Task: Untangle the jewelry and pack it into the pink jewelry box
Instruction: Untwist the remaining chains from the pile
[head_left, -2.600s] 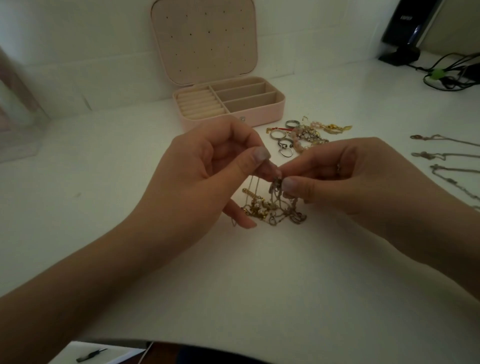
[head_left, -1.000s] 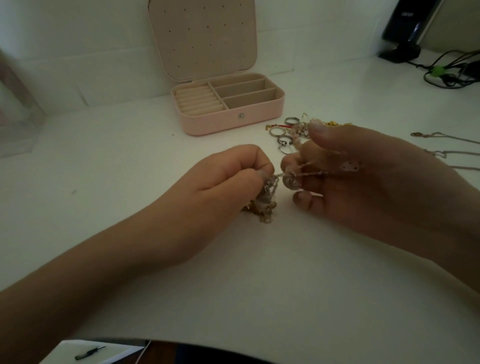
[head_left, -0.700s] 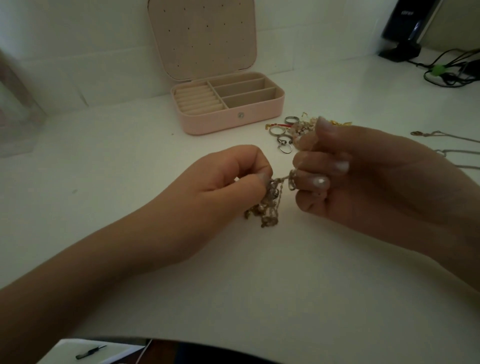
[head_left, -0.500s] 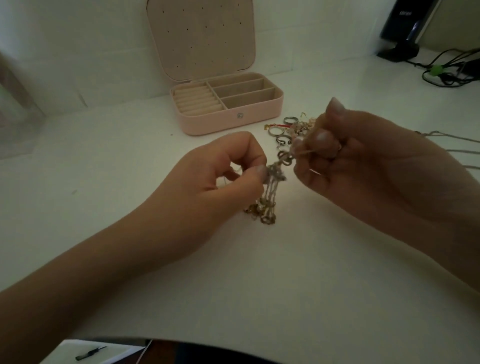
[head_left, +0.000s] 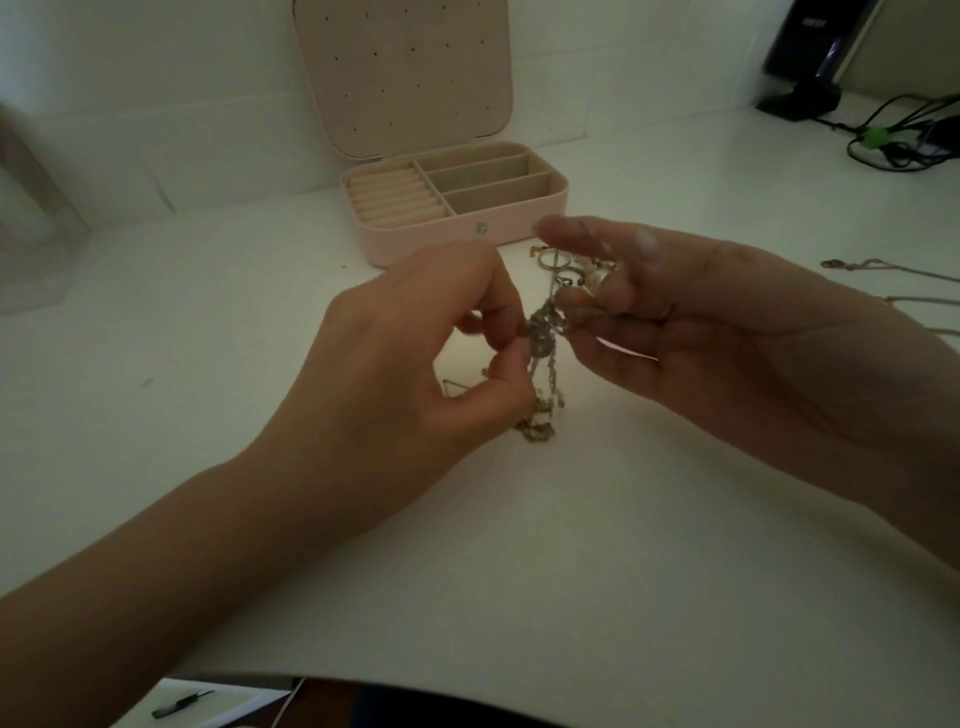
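Both hands work a tangled chain clump (head_left: 543, 343) above the table (head_left: 571, 545): left hand (head_left: 415, 364) pinches it, right hand (head_left: 701, 322) grips its strand (fingers blurred). The open pink jewelry box (head_left: 519, 228) sits far behind.

— What's that white table (head_left: 597, 571) got on it?

— At twelve o'clock, a pink jewelry box (head_left: 457, 236), lid up against the wall. Just beside its front right corner, a little heap of rings (head_left: 558, 262), partly hidden.

— And in the middle?

— A tangle of chains (head_left: 537, 423); its lower end rests on the top.

— Off to the side?

— Thin chains (head_left: 883, 267) laid out at three o'clock. Black cables (head_left: 904, 140) and a dark stand (head_left: 800, 101) at two. Something clear and blurred (head_left: 31, 234) at ten.
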